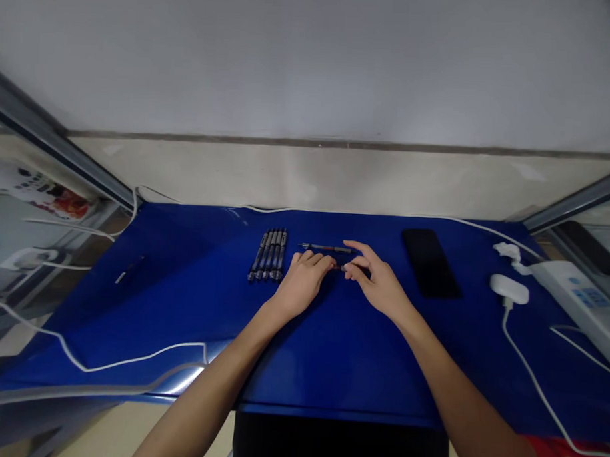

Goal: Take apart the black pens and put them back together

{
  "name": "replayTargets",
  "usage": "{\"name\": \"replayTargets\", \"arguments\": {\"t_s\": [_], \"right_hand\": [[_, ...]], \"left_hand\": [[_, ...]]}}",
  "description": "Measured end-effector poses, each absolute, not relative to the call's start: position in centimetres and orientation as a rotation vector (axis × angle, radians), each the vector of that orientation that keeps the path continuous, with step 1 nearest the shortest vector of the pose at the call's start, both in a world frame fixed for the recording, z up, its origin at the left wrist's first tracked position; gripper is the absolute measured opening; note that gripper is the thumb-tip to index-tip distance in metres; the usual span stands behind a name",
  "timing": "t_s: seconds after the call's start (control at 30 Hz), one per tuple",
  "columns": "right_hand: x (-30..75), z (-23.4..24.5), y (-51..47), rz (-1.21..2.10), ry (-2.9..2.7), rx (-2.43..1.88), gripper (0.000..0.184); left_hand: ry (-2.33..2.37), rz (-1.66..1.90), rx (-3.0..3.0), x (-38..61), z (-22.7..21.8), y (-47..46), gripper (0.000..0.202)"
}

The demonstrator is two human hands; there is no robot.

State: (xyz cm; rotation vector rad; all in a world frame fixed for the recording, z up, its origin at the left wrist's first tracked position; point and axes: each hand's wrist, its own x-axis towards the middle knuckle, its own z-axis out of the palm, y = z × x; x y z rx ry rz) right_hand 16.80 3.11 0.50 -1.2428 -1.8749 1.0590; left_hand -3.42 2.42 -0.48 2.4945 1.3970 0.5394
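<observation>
A slim dark pen (338, 268), with a reddish tint and a pale end, spans the gap between my hands. My left hand (303, 280) has its fingers closed round the left part, hiding most of it. At the pale end, my right hand (378, 281) pinches with thumb and fingertips, its index finger stretched out above. Just behind my hands lies another pen (324, 248), part clear and part grey, pointing left. To the left of my left hand, several dark pens with grey grips (269, 254) lie side by side in a row.
A black phone (430, 263) lies right of my right hand on the blue table (330, 369). Further right are a white earbud case (509, 289) on a cable, a crumpled tissue (509, 252) and a white power strip (580, 298). A small dark pen-like piece (129, 270) lies left.
</observation>
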Motion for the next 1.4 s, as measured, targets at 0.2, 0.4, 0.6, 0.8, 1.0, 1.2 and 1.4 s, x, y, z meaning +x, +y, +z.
{"name": "replayTargets", "arguments": {"t_s": [0.2,0.4,0.6,0.8,1.0,1.2,1.4], "right_hand": [[16.8,0.5,3.2,0.998,-1.842,-1.223,0.043],[17.9,0.9,3.8,0.973,-1.643,-1.311,0.028],[19.9,0.0,5.2,0.728,-1.392,-1.459,0.022],[19.8,-1.2,5.4,0.553,-1.591,-1.570,0.016],[19.7,-1.3,5.4,0.519,-1.645,-1.570,0.015],[20.1,-2.0,5.6,0.448,-1.700,-1.559,0.017],[19.8,-2.6,6.3,0.267,-1.842,-1.503,0.034]], "left_hand": [[1.464,0.504,2.475,-3.3,-0.3,2.4,0.029],[1.608,0.559,2.392,-3.5,0.0,2.6,0.029],[1.713,0.659,2.268,-3.7,0.5,2.7,0.029],[1.710,0.706,2.239,-3.6,0.7,2.6,0.029],[1.730,0.733,2.237,-3.6,0.8,2.7,0.029],[1.760,0.719,2.239,-3.6,0.7,2.7,0.029],[1.766,0.690,2.261,-3.5,0.7,2.6,0.030]]}}
